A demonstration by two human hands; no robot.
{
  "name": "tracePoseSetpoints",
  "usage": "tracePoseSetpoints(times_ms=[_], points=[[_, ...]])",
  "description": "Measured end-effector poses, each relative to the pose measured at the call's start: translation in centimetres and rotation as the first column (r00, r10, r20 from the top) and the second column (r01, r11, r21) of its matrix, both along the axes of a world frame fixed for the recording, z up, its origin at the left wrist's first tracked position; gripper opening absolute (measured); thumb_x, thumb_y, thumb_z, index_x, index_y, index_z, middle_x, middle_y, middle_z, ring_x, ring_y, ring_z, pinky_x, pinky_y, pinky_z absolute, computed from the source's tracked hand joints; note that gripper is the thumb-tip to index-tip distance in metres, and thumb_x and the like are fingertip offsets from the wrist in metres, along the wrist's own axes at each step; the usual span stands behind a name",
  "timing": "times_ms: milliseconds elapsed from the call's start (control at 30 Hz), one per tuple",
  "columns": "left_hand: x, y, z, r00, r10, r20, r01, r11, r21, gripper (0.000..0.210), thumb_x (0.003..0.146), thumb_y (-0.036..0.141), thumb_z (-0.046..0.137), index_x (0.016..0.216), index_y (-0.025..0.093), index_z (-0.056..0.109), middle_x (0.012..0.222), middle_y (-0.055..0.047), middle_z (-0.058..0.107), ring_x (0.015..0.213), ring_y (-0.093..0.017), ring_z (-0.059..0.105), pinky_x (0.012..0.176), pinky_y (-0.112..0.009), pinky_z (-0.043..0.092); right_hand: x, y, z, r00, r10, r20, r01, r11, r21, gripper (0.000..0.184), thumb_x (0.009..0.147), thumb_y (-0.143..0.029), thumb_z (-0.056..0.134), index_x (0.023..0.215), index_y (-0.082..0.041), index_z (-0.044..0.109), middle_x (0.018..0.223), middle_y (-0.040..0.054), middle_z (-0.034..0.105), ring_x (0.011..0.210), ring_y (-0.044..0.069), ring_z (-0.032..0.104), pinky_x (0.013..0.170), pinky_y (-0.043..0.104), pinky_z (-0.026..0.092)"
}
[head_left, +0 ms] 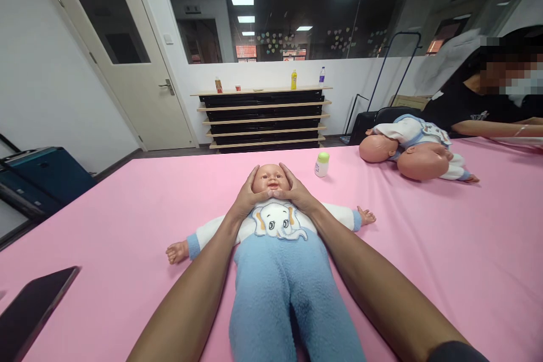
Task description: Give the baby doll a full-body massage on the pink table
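Note:
A baby doll (280,271) lies on its back on the pink sheet, dressed in a white and blue fleece suit with an elephant patch on the chest. Both its arms are spread out to the sides. My left hand (248,195) cups one side of the doll's head, its thumb across the chin. On the other side, my right hand (297,192) does the same, and the two thumb tips meet below the mouth. The doll's face shows between my hands. Behind my right hand stands a small white bottle with a green cap (322,164).
Two more dolls (419,150) lie in a heap at the back right, near a seated person in black (470,102). A dark phone (36,311) rests at the left front of the pink sheet (127,209). Beyond the table are a low shelf (263,107) with drink bottles and a door.

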State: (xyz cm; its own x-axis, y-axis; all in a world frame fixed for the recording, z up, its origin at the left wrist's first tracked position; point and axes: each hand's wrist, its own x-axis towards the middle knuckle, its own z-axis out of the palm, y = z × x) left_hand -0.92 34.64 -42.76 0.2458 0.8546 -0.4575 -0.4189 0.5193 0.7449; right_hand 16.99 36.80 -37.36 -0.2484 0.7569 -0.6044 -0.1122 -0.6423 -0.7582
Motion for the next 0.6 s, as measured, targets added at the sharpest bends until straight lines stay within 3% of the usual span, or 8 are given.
tracePoseSetpoints(times_ms=[133,333,500,600], points=[[0.0,0.1,-0.2,0.996,0.015,0.084,-0.012,0.999,-0.035,0.096,0.068,0.030,0.078,0.150,0.027,0.028,0.148,-0.005,0.034,0.136,-0.026,0.037,0.118,-0.042,0.029,0.0,0.1,0.1,0.996,-0.040,-0.085,0.037,0.999,-0.040,0.100,0.063,-0.018,0.082,0.147,-0.033,0.029,0.149,0.0025,0.036,0.132,0.024,0.044,0.113,0.043,0.037],[0.3,0.3,-0.4,0.951,0.061,0.304,-0.024,0.992,-0.124,0.097,0.073,0.029,0.075,0.152,0.026,0.019,0.147,-0.008,0.035,0.132,-0.026,0.043,0.116,-0.044,0.032,0.4,0.4,-0.9,0.963,-0.147,-0.225,0.127,0.987,-0.100,0.074,0.078,-0.027,0.072,0.143,-0.028,0.036,0.145,0.0042,0.043,0.130,0.021,0.047,0.114,0.042,0.036],[0.5,0.4,-0.4,0.935,0.145,0.323,-0.086,0.978,-0.190,0.082,0.082,0.047,0.063,0.151,0.024,0.024,0.146,-0.010,0.036,0.131,-0.025,0.044,0.115,-0.046,0.033,0.3,0.3,-1.7,0.968,-0.180,-0.175,0.168,0.982,-0.083,0.067,0.083,-0.038,0.066,0.143,-0.027,0.038,0.143,0.0050,0.045,0.129,0.020,0.047,0.113,0.042,0.037],[0.3,0.2,-0.4,0.978,0.074,0.197,-0.059,0.995,-0.078,0.093,0.074,0.046,0.073,0.151,0.024,0.025,0.147,-0.009,0.034,0.134,-0.026,0.040,0.117,-0.043,0.030,0.2,0.1,-1.1,0.996,-0.070,-0.049,0.070,0.998,0.003,0.084,0.075,-0.034,0.075,0.146,-0.030,0.031,0.148,0.0029,0.038,0.134,0.021,0.041,0.115,0.042,0.034]])
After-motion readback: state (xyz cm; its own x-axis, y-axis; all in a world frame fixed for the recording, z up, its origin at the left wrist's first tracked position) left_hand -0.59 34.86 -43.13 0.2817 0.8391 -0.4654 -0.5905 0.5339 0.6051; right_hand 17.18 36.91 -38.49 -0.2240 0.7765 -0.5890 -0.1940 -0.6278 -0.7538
